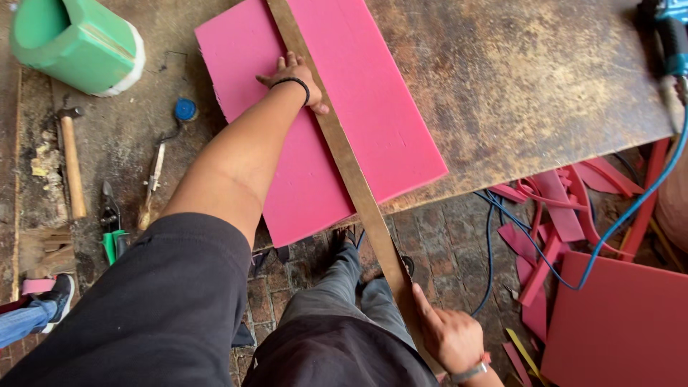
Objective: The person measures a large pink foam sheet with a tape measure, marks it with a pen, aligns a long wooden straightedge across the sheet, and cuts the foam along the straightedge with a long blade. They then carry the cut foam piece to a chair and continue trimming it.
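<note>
One thick, flat pink foam slab [344,122] lies under one long brass-coloured metal straightedge [344,154]. The left hand [295,80] presses the straightedge down with fingers spread flat, while the right hand [448,337] grips its near end with curled fingers.

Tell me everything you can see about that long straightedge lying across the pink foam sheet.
The straightedge is a long, flat, narrow strip, dull brass-brown, probably metal or wood. It lies diagonally across the pink foam sheet and juts well past the worn workbench edge toward the person. The left hand presses it flat against the foam; the right hand holds its near end. Its far end runs out of the picture.
</note>
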